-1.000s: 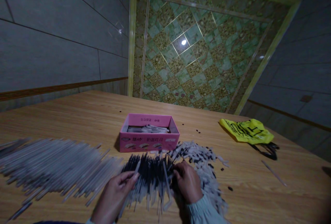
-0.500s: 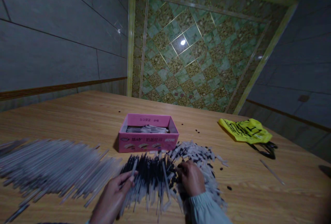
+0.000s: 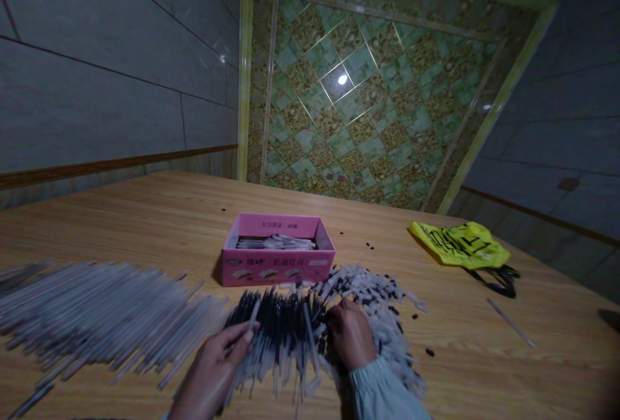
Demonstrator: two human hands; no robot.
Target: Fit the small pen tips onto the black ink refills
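Note:
Pinched between the thumb and fingers of my left hand (image 3: 217, 362) is a thin pale stick (image 3: 254, 314), held slanting up. Beneath and right of that hand lies a pile of dark-tipped sticks (image 3: 285, 323). My right hand (image 3: 349, 333) has its fingers curled in at the right edge of this pile, beside small black pieces; what its fingertips hold is hidden. Right of and behind it spreads a heap of small white and black pieces (image 3: 390, 336). A wide layer of translucent sticks (image 3: 97, 310) covers the left part of the table.
Behind the dark-tipped pile stands an open pink box (image 3: 278, 273) with pale sticks inside. On the wooden table (image 3: 145, 213), a yellow bag (image 3: 460, 245) with black straps lies at the right, near a single stick (image 3: 510, 323). Walls border the table.
My right hand has shifted slightly left, closer to the dark-tipped pile. My left hand, still with the stick, has barely moved.

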